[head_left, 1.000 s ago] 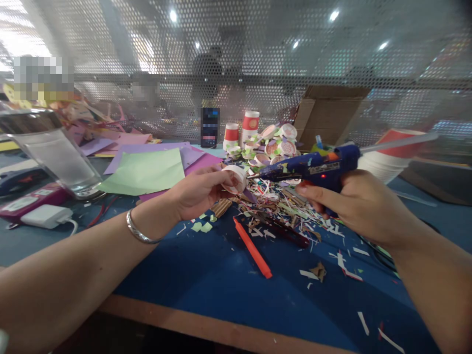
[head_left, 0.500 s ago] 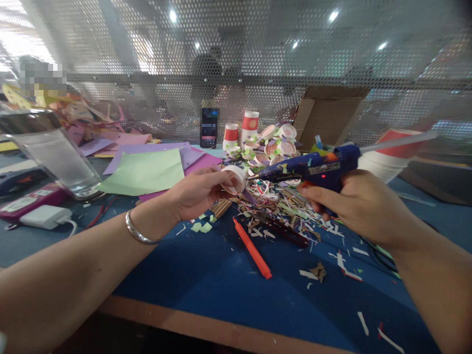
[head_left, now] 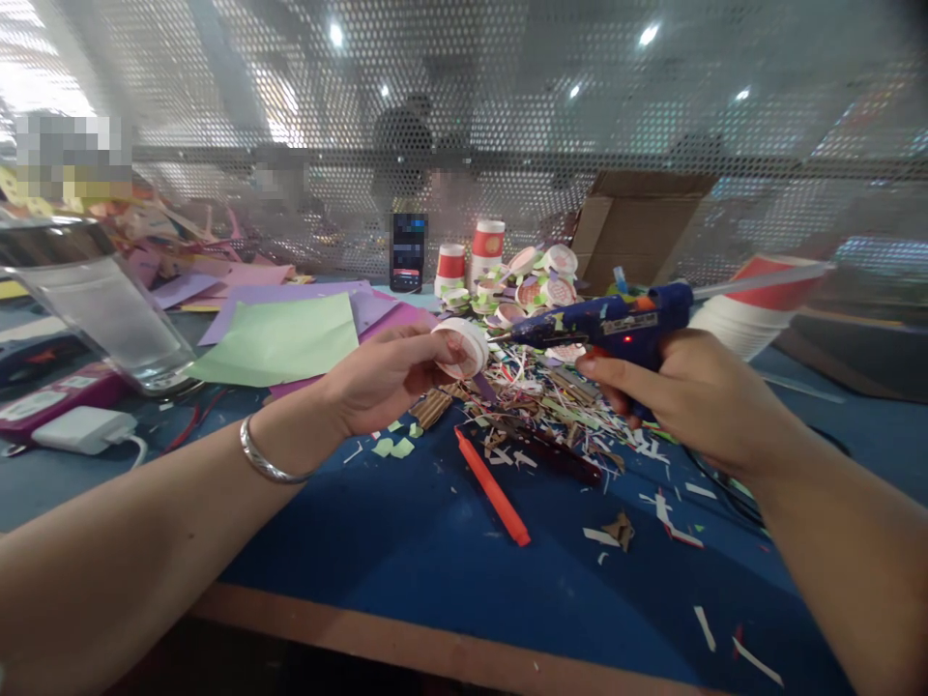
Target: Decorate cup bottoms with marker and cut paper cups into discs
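A blue table (head_left: 348, 551) spreads beneath both hands. Beyond the left hand (head_left: 384, 377) lies a pale green sheet (head_left: 290, 338). The right hand (head_left: 696, 396) is wrapped around the handle of a blue glue gun (head_left: 598, 326); probably the heavier, stiffer thing, it is best held there, clear of its likely hot nozzle. The left hand pinches a short white paper cup piece (head_left: 471, 346) between thumb and fingers, just beside the nozzle; whether they touch cannot be told. Light and easily crushed, it should want a gentle grip at the rim. Between the hands, nearer the person, rests an orange pen (head_left: 494, 488).
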Motion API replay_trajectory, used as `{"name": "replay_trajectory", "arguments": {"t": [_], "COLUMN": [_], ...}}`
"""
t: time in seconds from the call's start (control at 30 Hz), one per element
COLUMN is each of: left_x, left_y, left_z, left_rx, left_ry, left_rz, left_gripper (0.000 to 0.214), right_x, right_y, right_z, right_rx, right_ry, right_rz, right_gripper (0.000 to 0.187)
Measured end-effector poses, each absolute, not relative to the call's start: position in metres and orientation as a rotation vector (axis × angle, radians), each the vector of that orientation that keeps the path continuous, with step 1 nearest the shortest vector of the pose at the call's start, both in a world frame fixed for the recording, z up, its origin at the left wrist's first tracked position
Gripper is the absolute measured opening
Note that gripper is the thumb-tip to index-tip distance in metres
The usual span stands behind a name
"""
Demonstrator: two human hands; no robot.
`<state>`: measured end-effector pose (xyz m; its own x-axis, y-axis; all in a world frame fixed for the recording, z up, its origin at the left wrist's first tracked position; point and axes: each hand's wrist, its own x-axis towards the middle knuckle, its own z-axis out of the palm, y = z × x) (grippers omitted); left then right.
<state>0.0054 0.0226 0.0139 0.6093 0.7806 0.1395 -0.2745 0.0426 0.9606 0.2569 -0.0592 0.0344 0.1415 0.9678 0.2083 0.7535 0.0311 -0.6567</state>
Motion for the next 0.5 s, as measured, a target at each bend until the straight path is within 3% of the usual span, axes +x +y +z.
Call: {"name": "replay_trajectory", "arguments": {"t": [0.23, 0.5], "left_x": [-0.002, -0.008], "left_y": [0.024, 0.024], "left_z": [0.031, 0.034], "left_rx": [1.243, 1.185], "left_ry": [0.518, 0.553], "left_rz": [0.932, 0.902], "left_gripper": [0.015, 0.009], "right_x": [0.278, 0.285], "right_y": [-0.047, -0.038], "right_z": [0.026, 0.013], "right_rx": [-1.824, -2.021], "right_ry": [-1.482, -1.529], "right_rz": [0.610, 0.663], "right_gripper": [0.051, 0.040]}}
